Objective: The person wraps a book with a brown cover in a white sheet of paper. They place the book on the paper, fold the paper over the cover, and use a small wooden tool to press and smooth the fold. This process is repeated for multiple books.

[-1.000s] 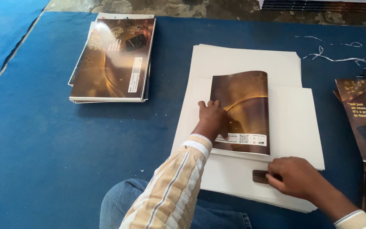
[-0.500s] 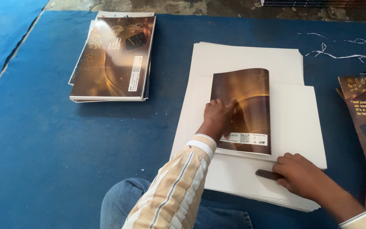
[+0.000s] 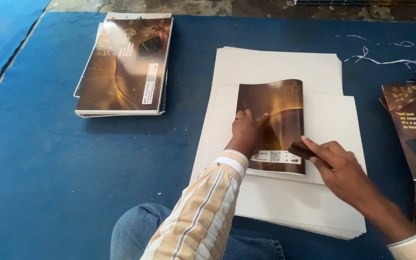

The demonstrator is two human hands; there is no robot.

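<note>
Right hand: the right hand (image 3: 345, 166) is closed around a small dark block (image 3: 302, 150), pinched between thumb and fingers, its tip pressed onto the right edge of the brown cover (image 3: 273, 123).
Left hand: the left hand (image 3: 246, 132) lies flat on the cover's left half, fingers spread and clamped on nothing, only pinning the sheet down.
Cover: it lies near the middle of the white sheet stack (image 3: 333, 120), its upper edge curling up slightly, its lower edge with a white strip toward the person.
What changed: half a second ago the right hand and block rested on the bare white sheets near the stack's lower right corner; now they are up on the cover's right edge. The left hand has stayed on the cover. I judge the block is now being used to press or rub the cover down.
Edges: the white stack sits on the blue mat (image 3: 49, 168), its near edge over the person's knee (image 3: 140, 226).
Open room: wide bare mat to the left, between the stack and the finished pile (image 3: 126, 67) at the far left corner; the right is tight, with brown booklets (image 3: 415, 130) just beside the stack.
</note>
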